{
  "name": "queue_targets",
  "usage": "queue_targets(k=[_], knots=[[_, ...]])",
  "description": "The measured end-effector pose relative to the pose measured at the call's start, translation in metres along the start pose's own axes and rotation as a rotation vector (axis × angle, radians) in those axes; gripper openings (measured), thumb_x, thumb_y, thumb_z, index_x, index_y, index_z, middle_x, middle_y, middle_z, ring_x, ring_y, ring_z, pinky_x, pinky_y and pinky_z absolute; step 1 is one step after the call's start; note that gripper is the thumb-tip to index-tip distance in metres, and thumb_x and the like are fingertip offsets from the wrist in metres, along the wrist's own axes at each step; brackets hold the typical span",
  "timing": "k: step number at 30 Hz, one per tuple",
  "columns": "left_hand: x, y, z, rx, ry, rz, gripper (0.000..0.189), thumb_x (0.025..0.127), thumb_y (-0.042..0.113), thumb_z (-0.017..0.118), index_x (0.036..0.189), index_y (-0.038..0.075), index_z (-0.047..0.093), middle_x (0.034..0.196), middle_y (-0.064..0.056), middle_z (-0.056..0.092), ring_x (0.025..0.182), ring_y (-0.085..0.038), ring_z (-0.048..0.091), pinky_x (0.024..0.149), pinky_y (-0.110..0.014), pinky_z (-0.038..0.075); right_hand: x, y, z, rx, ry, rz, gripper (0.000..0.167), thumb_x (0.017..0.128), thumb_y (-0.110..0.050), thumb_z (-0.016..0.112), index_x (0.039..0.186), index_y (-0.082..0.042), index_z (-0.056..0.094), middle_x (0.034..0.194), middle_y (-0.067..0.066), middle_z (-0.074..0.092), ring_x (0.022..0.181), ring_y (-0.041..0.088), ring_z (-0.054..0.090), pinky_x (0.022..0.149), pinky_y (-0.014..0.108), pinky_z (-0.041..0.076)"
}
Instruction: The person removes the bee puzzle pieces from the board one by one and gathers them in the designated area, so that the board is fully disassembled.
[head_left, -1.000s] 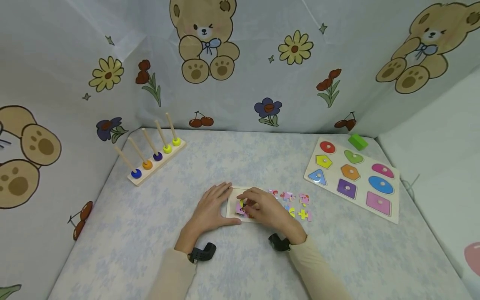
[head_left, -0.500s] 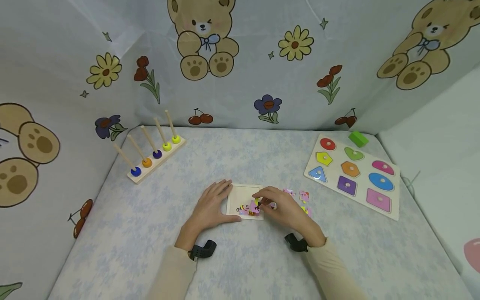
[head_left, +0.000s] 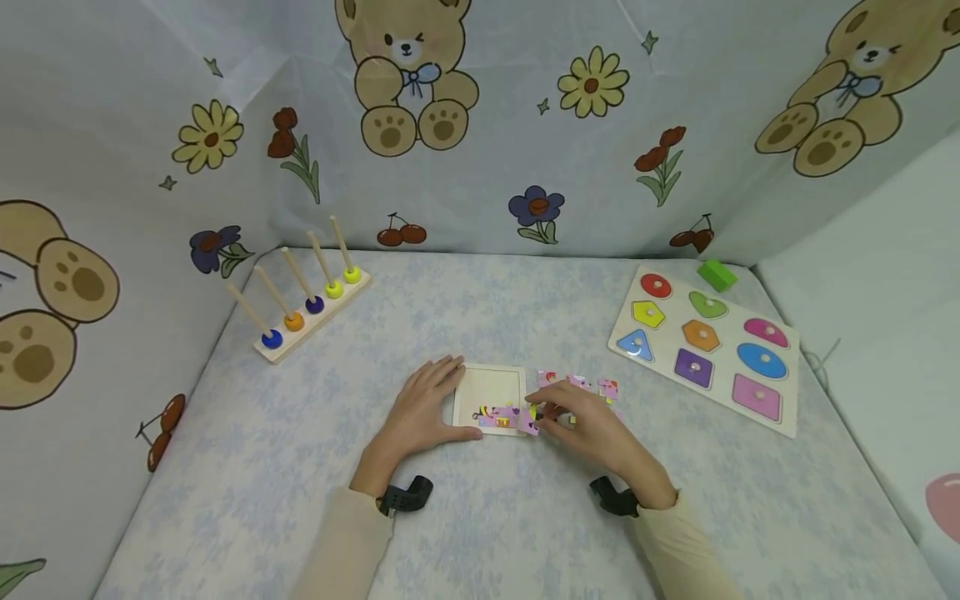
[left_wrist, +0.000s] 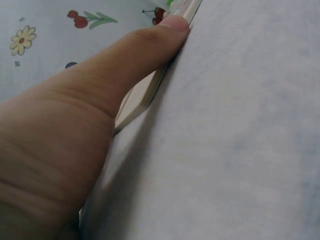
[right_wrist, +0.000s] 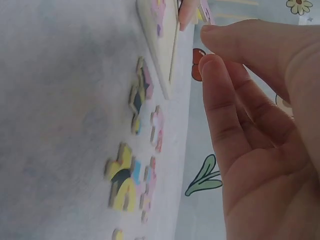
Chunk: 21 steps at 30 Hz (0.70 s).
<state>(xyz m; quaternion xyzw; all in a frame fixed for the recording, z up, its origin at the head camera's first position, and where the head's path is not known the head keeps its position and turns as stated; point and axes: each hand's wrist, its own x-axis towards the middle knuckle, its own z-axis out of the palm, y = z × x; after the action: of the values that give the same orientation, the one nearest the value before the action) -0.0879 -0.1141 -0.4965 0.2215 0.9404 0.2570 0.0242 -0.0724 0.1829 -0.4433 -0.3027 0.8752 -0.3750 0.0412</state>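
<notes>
A small wooden puzzle tray (head_left: 487, 382) lies on the table with joined pink and yellow puzzle pieces (head_left: 495, 416) along its front side. My left hand (head_left: 422, 410) rests against the tray's left side, fingers straight; its thumb (left_wrist: 150, 45) lies along the front edge. Over the tray's right rim, my right hand (head_left: 592, 425) pinches a pink puzzle piece (head_left: 528, 420) between thumb and fingers. In the right wrist view, only a sliver of that puzzle piece (right_wrist: 205, 11) shows. Loose puzzle pieces (right_wrist: 122, 180) lie right of the tray, partly hidden by the right hand in the head view.
At the back right lies a shape board (head_left: 705, 354) with coloured knobbed shapes, with a green block (head_left: 717, 275) behind it. A wooden peg stand (head_left: 313, 321) with coloured beads stands at the back left. A printed cloth wall (head_left: 480, 208) rises behind the table.
My right hand has moved right with the puzzle piece, from over the tray's left part to its right rim. The joined pieces in the tray have come into view. My left hand stays put.
</notes>
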Motion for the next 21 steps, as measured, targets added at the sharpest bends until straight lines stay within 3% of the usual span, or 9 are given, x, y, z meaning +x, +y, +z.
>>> queue_targets(k=[6,13,21], knots=[[0.001,-0.001,0.0,-0.006,-0.002,-0.006,0.113,0.075,0.068,0.082,0.158,0.004,0.04,0.168,-0.007,0.033,0.157,-0.028,0.025,0.131,-0.048,0.017,-0.012,0.003,-0.001,-0.03,-0.011,0.052,0.035,0.087,0.001,0.08,0.12,-0.008,0.073,0.11,-0.001,0.072,0.09,0.008,0.066,0.08,0.032,0.063],[0.001,-0.001,0.001,-0.01,-0.012,-0.017,0.113,0.075,0.068,0.082,0.159,0.005,0.039,0.168,-0.007,0.033,0.158,-0.027,0.024,0.131,-0.047,0.016,-0.024,0.009,-0.001,-0.047,0.005,0.035,0.038,0.085,0.005,0.08,0.12,-0.007,0.073,0.111,0.0,0.073,0.089,0.007,0.064,0.079,0.032,0.062],[0.0,0.0,-0.001,-0.013,-0.016,-0.019,0.114,0.075,0.068,0.081,0.159,0.004,0.038,0.168,-0.007,0.032,0.158,-0.028,0.024,0.131,-0.048,0.016,-0.032,0.013,0.0,-0.029,-0.036,0.041,0.037,0.087,0.003,0.078,0.122,-0.008,0.072,0.11,0.0,0.074,0.09,0.005,0.065,0.08,0.026,0.061]])
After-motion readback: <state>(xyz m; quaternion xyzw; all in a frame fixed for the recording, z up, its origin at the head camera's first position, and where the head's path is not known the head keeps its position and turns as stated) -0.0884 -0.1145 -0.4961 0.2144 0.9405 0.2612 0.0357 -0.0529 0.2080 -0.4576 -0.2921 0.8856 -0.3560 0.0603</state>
